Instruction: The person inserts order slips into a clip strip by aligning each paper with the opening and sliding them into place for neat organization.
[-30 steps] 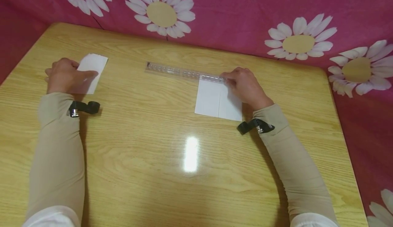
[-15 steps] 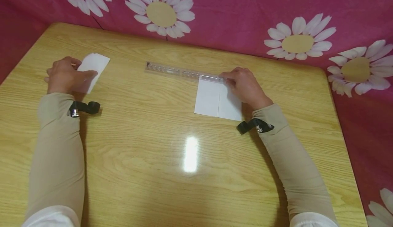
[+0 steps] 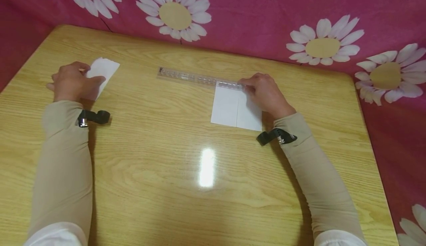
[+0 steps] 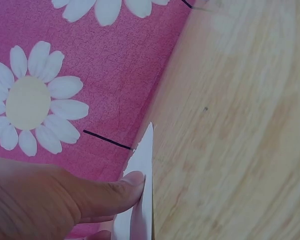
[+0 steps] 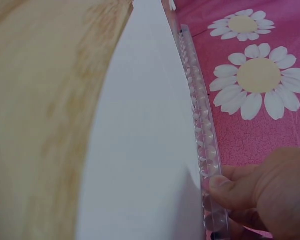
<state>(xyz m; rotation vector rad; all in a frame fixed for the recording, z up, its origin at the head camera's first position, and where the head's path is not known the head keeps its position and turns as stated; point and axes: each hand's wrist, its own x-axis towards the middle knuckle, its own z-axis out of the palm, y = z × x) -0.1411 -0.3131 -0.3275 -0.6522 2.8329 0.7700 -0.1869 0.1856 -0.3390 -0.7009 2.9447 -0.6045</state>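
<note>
At the table's left, my left hand (image 3: 71, 81) pinches a small white piece of paper (image 3: 104, 70), with the thumb (image 4: 117, 192) across its face. One end of this piece looks ragged, and in the left wrist view it is seen nearly edge-on. To the right, a white sheet of paper (image 3: 224, 105) with a straight line down its middle lies on the table. Along its far edge runs a clear, ruler-like plastic strip (image 3: 186, 76) with a row of round shapes. My right hand (image 3: 267, 94) grips the strip's right end, thumb on top; the other fingers are partly hidden.
The wooden table (image 3: 149, 157) has a bright light reflection near its middle. Behind it and at the right side hangs a pink cloth (image 3: 249, 13) with large white daisies. A dark strap (image 3: 96, 117) sticks out from the left wrist, another strap (image 3: 266, 138) from the right.
The small paper in my left hand has tilted and shifted slightly to the right, and the left hand with it. My right hand, the plastic strip and the sheet stay practically still.
</note>
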